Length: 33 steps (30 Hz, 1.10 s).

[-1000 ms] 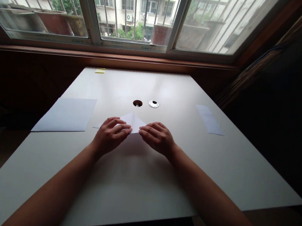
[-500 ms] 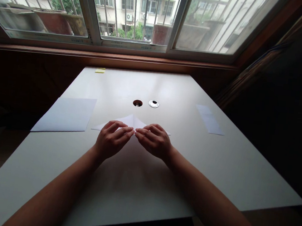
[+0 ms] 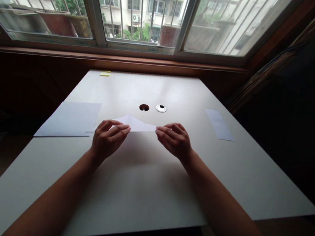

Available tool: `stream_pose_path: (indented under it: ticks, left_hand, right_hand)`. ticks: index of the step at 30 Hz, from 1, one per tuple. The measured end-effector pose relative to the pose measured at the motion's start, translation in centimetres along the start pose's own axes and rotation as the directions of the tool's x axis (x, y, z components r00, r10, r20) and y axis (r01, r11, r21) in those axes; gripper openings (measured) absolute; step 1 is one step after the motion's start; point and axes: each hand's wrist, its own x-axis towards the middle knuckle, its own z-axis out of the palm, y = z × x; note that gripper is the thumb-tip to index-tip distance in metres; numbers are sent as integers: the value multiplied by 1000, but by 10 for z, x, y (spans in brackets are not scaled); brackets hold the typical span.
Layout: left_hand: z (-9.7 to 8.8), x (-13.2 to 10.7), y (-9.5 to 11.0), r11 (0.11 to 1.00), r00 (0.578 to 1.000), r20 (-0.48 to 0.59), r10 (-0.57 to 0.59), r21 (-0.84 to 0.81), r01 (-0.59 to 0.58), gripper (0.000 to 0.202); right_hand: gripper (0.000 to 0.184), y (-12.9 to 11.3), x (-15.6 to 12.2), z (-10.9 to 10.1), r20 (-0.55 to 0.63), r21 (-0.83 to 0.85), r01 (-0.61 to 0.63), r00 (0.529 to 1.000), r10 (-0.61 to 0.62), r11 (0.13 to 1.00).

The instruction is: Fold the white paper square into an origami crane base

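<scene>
Between my hands is a folded sheet of white paper [image 3: 139, 126], peaked at its far side and with a nearly straight near edge. My left hand [image 3: 109, 137] is closed on the near edge, thumb and fingers pressed together. At the paper's right end, my right hand [image 3: 174, 139] pinches the corner. A thin point of the paper shows to the left of my left hand, by the flat white sheets. My fingers hide part of the near edge, so I cannot tell all of its folds.
Flat white sheets [image 3: 68, 120] lie at the left edge of the white table [image 3: 143, 203]. A paper strip [image 3: 219, 125] lies to the right. Beyond my hands are a round hole [image 3: 144, 108] and its metal cover [image 3: 161, 108]. Yellow sticky notes [image 3: 105, 74] lie at the far left.
My hands have moved apart, left hand leftward and right hand rightward. The paper has shifted left and a little away, and its near edge now stretches between my fingers.
</scene>
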Motion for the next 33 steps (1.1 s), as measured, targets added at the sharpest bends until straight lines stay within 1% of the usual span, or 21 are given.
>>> stream_pose_path:
  ticks: [4,9,11,13,15,17,18,20,21,24,27,30,33]
  left_hand:
    - [-2,-1,-6,1000,1000,-20,-14,22,14,26]
    - [-2,-6,-11,998,999,-10,-46,37,46,25]
    - [-1,-7,-13,997,998,-7,-60,47,60,23]
    - [0,-8,-13,997,998,3,-63,49,63,22]
    - [1,-7,-11,997,998,18,-62,41,61,22]
    - [2,-5,-7,998,998,37,-57,24,56,22]
    - [3,-4,-4,999,998,46,-52,15,51,23]
    - [4,-2,3,999,998,59,-37,-4,38,24]
    - [5,-1,6,999,998,65,-28,-15,29,24]
    - [7,0,14,999,997,72,1,-51,3,27]
    - [9,-1,17,997,997,71,27,-77,-21,31]
    - [9,0,17,996,997,69,36,-85,-30,34]
    - [6,1,16,996,997,66,42,-78,-37,33]
  right_hand:
    - [19,14,-4,-4,-22,-61,-54,998,53,997]
    - [13,28,-12,-7,-37,-116,-138,990,134,984]
    - [12,31,-14,-8,-65,-139,-187,982,179,973]
    - [12,30,-14,-8,-89,-131,-208,976,198,969]
    - [14,24,-12,-8,-86,-97,-187,980,179,978]
    - [21,14,-7,-6,-58,-59,-146,988,143,987]
    - [27,7,-4,-4,-21,-40,-124,992,123,992]
    - [32,-5,2,1,33,-11,-74,997,74,997]
    - [32,-11,5,4,63,5,-44,997,44,999]
    - [29,-23,11,13,113,46,-13,994,8,999]
    - [24,-25,10,17,113,66,-1,994,-7,998]
    - [25,-21,7,15,104,42,-4,995,-1,999]
    - [26,-17,5,12,89,15,-9,996,7,1000]
